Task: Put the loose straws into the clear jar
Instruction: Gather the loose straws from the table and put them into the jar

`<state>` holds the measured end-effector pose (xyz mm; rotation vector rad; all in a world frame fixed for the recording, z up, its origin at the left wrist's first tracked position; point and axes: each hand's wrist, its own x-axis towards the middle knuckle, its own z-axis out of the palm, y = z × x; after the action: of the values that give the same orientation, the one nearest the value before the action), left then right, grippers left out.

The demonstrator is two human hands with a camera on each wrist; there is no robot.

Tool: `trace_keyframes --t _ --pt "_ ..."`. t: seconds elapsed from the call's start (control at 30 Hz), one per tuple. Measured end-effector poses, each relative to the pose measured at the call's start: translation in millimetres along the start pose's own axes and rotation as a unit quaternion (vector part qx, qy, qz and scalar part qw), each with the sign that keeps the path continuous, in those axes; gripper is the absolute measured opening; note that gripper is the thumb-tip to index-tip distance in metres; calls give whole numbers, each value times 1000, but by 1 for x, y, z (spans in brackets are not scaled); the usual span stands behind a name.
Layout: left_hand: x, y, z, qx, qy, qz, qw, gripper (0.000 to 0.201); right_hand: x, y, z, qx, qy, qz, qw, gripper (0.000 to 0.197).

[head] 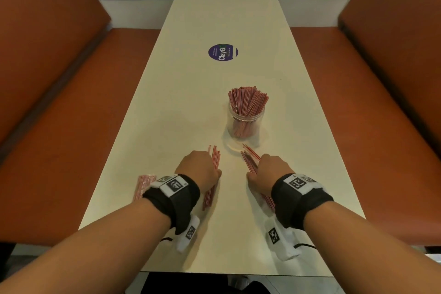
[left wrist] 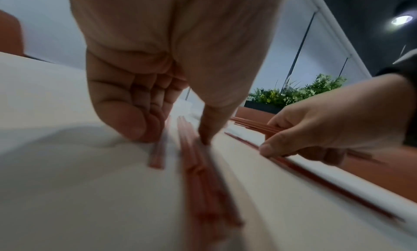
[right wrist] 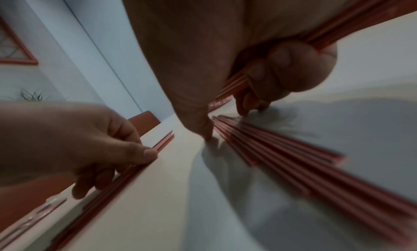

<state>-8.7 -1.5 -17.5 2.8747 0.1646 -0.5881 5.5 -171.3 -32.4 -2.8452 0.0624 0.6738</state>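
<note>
A clear jar (head: 245, 124) stands mid-table, packed with upright red-striped straws (head: 248, 100). Nearer me, my left hand (head: 201, 168) lies over a bunch of loose straws (head: 213, 164). In the left wrist view its thumb and curled fingers (left wrist: 135, 128) pinch that bunch (left wrist: 198, 167) against the tabletop. My right hand (head: 268, 170) holds a bundle of straws (right wrist: 234, 83) in its curled fingers. Its thumb and forefinger touch down beside more loose straws (right wrist: 282, 156) lying on the table. A third flat pile of straws (head: 144, 186) lies left of my left wrist.
The long cream table (head: 214, 19) runs away from me, with a round purple sticker (head: 223, 52) past the jar. Orange bench seats (head: 59, 102) flank both long sides. A faint round clear lid (head: 233, 147) lies just in front of the jar.
</note>
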Motion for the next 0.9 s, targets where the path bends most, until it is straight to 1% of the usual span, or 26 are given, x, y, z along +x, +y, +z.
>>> trace_keyframes --t 0.07,0.13,0.2,0.3,0.37,0.43,0.47,0.5,0.57,0.63,0.7,0.73,0.8,0.83,0.87,0.9 --pt "3 6 1 -5 -4 0 1000 20 2 -4 -1 -3 -5 3 1000 29" --pt "7 11 1 -5 -15 -4 1000 21 3 -7 -2 -14 -12 5 1000 24" --pt "10 14 -1 -5 -26 -6 1000 21 6 -7 -3 -31 -13 0 999 24" --pt "14 9 -5 -29 -44 -24 998 13 9 -3 -4 -26 -9 -9 1000 25" --pt "18 2 -6 -55 -48 -30 997 22 11 1 -5 -2 -9 -11 1000 30" --pt "20 -3 -11 -117 -39 -24 992 26 13 6 -6 46 9 -6 999 34" --pt "21 -5 -14 -172 -26 -10 985 26 14 10 -8 82 26 -1 996 35" --pt "22 -5 -19 -240 -8 11 971 25 16 13 -11 120 47 4 992 35" --pt "25 1 -36 -361 50 62 929 22 19 18 -21 178 90 10 980 33" --pt "33 16 -59 -426 136 111 887 19 22 22 -31 218 128 15 968 31" --pt "43 36 -83 -462 222 147 846 14 25 24 -37 243 151 15 958 31" --pt "50 46 -92 -469 255 158 831 13 26 24 -39 254 157 14 954 31" --pt "67 60 -98 -472 286 160 818 10 26 23 -41 273 161 15 948 31" --pt "76 65 -95 -468 289 153 821 10 26 23 -42 279 163 15 946 32" --pt "84 68 -89 -450 290 141 833 11 26 23 -42 284 165 15 944 32" --pt "92 68 -80 -419 289 125 852 12 25 24 -42 288 167 14 943 32"
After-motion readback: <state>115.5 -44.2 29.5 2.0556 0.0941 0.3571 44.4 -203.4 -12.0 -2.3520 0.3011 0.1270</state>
